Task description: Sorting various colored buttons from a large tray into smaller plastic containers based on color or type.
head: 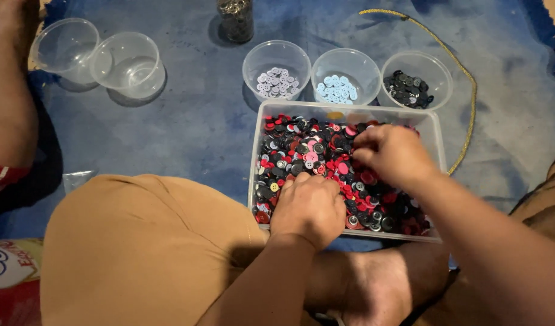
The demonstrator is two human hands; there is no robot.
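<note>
Nearest the lens, a bent knee in tan cloth [139, 241] fills the lower left, with a bare foot [374, 290] crossed beside it. Just past them sits a clear rectangular plastic tub [437, 136] on a blue mat [193, 115], heaped with mixed red, black, pink and grey buttons [301, 151]. Both hands are inside it. The left hand [309, 208] rests knuckles-up on the near part of the pile, fingers curled under; whether it grips any button cannot be told. The right hand [393, 154] hovers over the far right part of the pile, fingertips pinched together at the buttons, though what they clasp is hidden.

Behind the tub stand 3 round clear cups in a row: 1 with pale grey buttons [276, 83], 1 with light blue buttons [336, 89], 1 with black buttons [408, 89]. 2 empty clear cups [96, 57] lie touching at the far left. A dark filled jar [236, 19] stands at the top edge, and a golden cord [464, 78] curves along the right.
</note>
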